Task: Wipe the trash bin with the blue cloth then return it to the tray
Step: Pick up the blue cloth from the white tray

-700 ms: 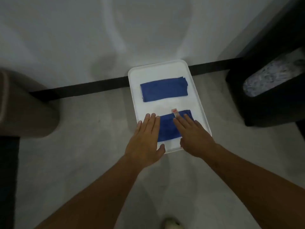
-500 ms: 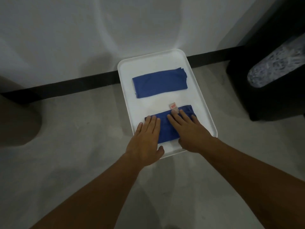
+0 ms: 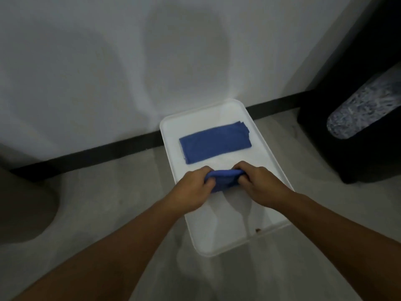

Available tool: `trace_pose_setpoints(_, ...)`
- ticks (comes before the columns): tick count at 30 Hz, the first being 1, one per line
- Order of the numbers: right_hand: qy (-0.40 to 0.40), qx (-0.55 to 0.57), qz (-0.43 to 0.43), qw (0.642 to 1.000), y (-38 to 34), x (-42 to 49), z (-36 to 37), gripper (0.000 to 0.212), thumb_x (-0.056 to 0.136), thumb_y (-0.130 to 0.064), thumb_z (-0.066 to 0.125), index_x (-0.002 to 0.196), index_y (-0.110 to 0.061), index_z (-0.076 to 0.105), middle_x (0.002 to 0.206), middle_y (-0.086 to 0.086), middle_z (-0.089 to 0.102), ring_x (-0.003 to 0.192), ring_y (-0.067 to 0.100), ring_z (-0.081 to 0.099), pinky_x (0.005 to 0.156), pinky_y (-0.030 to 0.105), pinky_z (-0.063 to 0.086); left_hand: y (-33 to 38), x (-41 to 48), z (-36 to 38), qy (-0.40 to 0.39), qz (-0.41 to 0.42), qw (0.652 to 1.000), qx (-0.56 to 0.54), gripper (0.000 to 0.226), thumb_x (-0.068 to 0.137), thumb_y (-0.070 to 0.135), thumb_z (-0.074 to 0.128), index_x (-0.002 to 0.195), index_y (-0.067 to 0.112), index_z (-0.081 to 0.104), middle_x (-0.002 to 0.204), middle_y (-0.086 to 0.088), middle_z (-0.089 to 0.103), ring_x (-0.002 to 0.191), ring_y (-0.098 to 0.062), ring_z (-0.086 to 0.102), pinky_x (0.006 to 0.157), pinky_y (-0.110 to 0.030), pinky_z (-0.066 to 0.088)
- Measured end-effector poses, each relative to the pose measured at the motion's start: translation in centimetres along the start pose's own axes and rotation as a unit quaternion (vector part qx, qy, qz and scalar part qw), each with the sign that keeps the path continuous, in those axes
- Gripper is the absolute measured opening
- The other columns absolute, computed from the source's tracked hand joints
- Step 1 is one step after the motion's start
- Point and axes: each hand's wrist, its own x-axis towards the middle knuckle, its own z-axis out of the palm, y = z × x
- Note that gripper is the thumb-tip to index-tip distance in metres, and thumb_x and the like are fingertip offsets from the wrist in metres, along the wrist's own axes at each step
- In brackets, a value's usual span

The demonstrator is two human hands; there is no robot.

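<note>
Your view looks down at a pale floor (image 3: 91, 205) where it meets a white wall (image 3: 86, 61) with a dark baseboard (image 3: 86, 156). A black trash bin (image 3: 355, 118) stands at your right, well apart from the tray, with a pale speckled liner showing in its opening. A brown rounded bin (image 3: 23, 205) sits at the left edge. The white tray (image 3: 225, 231) lies on the floor against the baseboard. At its far end a folded blue cloth (image 3: 214, 141) lies flat. Both your forearms reach forward over the tray's middle, wrists close together. Your left hand (image 3: 191, 190) and right hand (image 3: 258, 183) each have a closed grip, fingers curled and pinching opposite ends of a second, bunched blue cloth (image 3: 224, 179) between them, just near of the folded one. Whether it touches the tray you cannot tell.
</note>
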Motion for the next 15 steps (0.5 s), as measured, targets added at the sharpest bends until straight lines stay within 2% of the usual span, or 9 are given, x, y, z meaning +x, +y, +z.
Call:
trace_pose_setpoints(2, -0.012, 0.047, 0.02, 0.999, -1.9, 0.6, -1.4, 0.015, 0.089, -0.016, 0.041, 0.084, -0.018, 0.055, 0.078, 0.005, 0.062, 0.072, 0.021, 0.057, 0.07, 0.039, 0.049, 0.8, 1.4, -2.6, 0.011, 0.001, 1.0, -0.019, 0.014, 0.089, 0.015, 0.05, 0.087, 0.009, 0.062, 0.075, 0.001, 0.058, 0.072, -0.017, 0.054, 0.058, -0.017, 0.038)
trace_pose_setpoints(5, -0.011, 0.15, 0.073, 0.986, -5.4, 1.4, -2.5, 0.025, 0.086, -0.013, 0.041, 0.064, -0.017, 0.052, 0.065, 0.003, 0.055, 0.064, 0.018, 0.05, 0.062, 0.031, 0.042, 1.6, 2.4, -6.5, 0.036, -0.004, 0.997, -0.065, 0.016, 0.086, 0.017, 0.059, 0.08, 0.003, 0.064, 0.07, -0.004, 0.06, 0.068, -0.017, 0.053, 0.064, -0.028, 0.039)
trace_pose_setpoints(6, -0.009, 0.203, 0.109, 0.973, -6.2, 1.8, -2.7, 0.021, 0.084, -0.014, 0.044, 0.069, -0.013, 0.058, 0.07, 0.006, 0.06, 0.07, 0.02, 0.055, 0.066, 0.031, 0.045, 1.7, 2.5, -7.7, 0.039, -0.005, 0.995, -0.092, 0.016, 0.086, 0.019, 0.06, 0.081, 0.006, 0.066, 0.071, -0.004, 0.063, 0.067, -0.016, 0.055, 0.065, -0.028, 0.042)
trace_pose_setpoints(7, -0.014, 0.263, 0.146, 0.954, -7.0, 2.1, -2.9, 0.018, 0.082, -0.017, 0.047, 0.081, -0.008, 0.064, 0.082, 0.012, 0.067, 0.082, 0.024, 0.061, 0.077, 0.035, 0.049, 1.8, 2.5, -9.0, 0.039, -0.004, 0.991, -0.125, 0.014, 0.086, 0.021, 0.06, 0.081, 0.01, 0.067, 0.072, -0.003, 0.066, 0.068, -0.014, 0.059, 0.066, -0.027, 0.045)
trace_pose_setpoints(8, -0.025, 0.317, 0.161, 0.934, -7.8, 2.1, -3.1, 0.025, 0.08, -0.02, 0.051, 0.095, -0.005, 0.064, 0.095, 0.017, 0.069, 0.094, 0.026, 0.063, 0.087, 0.038, 0.049, 1.9, 2.3, -10.1, 0.037, -0.003, 0.987, -0.155, 0.012, 0.087, 0.021, 0.06, 0.081, 0.013, 0.068, 0.074, -0.003, 0.068, 0.07, -0.015, 0.062, 0.067, -0.028, 0.048)
trace_pose_setpoints(9, -0.042, 0.359, 0.145, 0.921, -8.6, 2.2, -3.2, 0.032, 0.08, -0.024, 0.053, 0.104, -0.005, 0.063, 0.104, 0.018, 0.069, 0.102, 0.026, 0.063, 0.094, 0.038, 0.048, 1.8, 2.0, -11.2, 0.04, -0.001, 0.983, -0.181, 0.012, 0.087, 0.02, 0.061, 0.083, 0.012, 0.069, 0.079, -0.005, 0.071, 0.074, -0.017, 0.065, 0.07, -0.031, 0.051)
trace_pose_setpoints(11, -0.087, 0.401, 0.088, 0.908, -10.5, 2.0, -3.2, 0.036, 0.082, -0.031, 0.057, 0.109, -0.007, 0.062, 0.111, 0.017, 0.068, 0.108, 0.025, 0.062, 0.096, 0.038, 0.046, 1.5, 1.2, -13.4, 0.049, 0.005, 0.973, -0.227, 0.016, 0.087, 0.018, 0.061, 0.09, 0.005, 0.068, 0.089, -0.015, 0.072, 0.082, -0.025, 0.067, 0.076, -0.036, 0.054)
trace_pose_setpoints(15, -0.197, 0.411, 0.01, 0.89, -15.9, 1.4, -2.6, 0.04, 0.081, -0.028, 0.063, 0.114, -0.008, 0.059, 0.117, 0.018, 0.064, 0.111, 0.031, 0.06, 0.098, 0.041, 0.045, 0.2, -1.9, -18.2, 0.005, 0.011, 0.947, -0.32, 0.022, 0.088, 0.019, 0.06, 0.096, 0.0, 0.066, 0.091, -0.014, 0.072, 0.082, -0.022, 0.069, 0.07, -0.028, 0.056)
